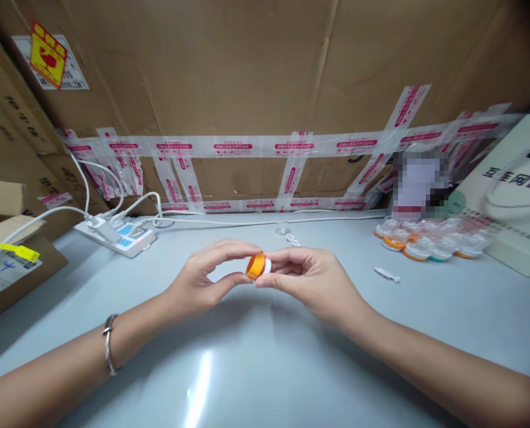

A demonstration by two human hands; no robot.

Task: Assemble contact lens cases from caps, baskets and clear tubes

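Note:
My left hand [209, 276] pinches an orange round cap [255, 267] between thumb and fingertips. From the other side, my right hand [309, 276] grips a white round piece [267, 266] that sits against the cap's right side; whether the two are joined cannot be seen. Both hands are raised a little above the grey table. Just behind them lie a small white disc with dark holes [294, 240] and a clear round lid [282, 228]. A small white plastic strip [386, 274] rests to the right of my right hand.
Several clear-topped round containers [429, 241] with orange or green bases cluster at the right. A white power strip [131, 241] with plugs and cables stands at the left. A large taped cardboard box [229, 77] closes off the back; a white printed box [523, 226] stands far right.

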